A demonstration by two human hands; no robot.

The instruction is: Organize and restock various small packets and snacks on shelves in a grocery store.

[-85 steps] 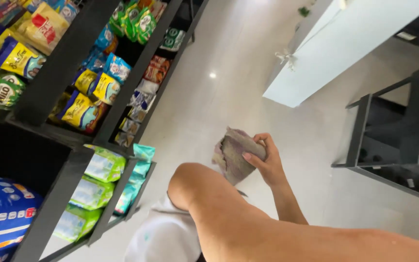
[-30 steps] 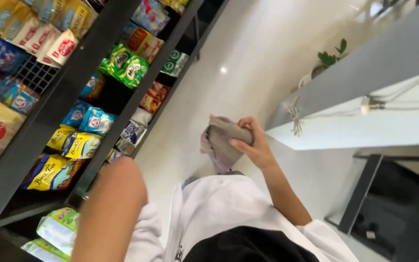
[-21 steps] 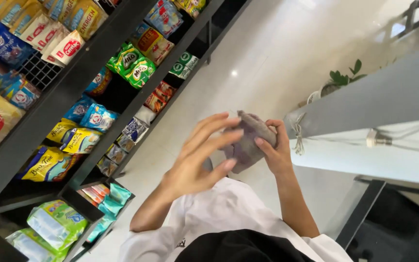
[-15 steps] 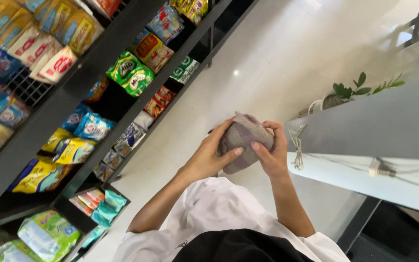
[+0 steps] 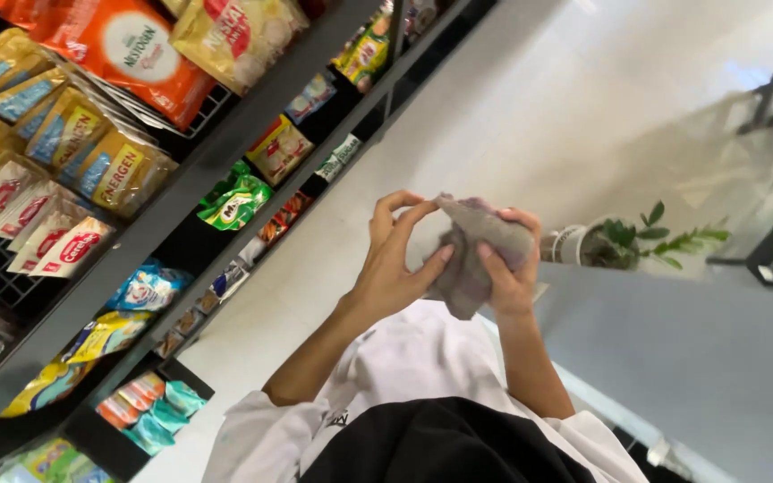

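Crumpled grey-mauve soft cloth (image 5: 476, 255) sits bunched between my hands: right hand (image 5: 510, 268) clenched around it, left hand (image 5: 395, 259) pinching its folded edge, beside dark metal snack shelves (image 5: 181, 192).

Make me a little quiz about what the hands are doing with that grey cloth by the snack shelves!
1. True or false: both hands touch the grey cloth.
2. Which hand grips the cloth from the right side of the picture: A) left hand, B) right hand, C) neither?
3. What green thing sits just right of the hands, past the cloth?

Key
1. True: the left fingers pinch its upper edge while the right hand clasps it.
2. B.
3. A small potted plant on the grey counter, opposite the snack shelves.
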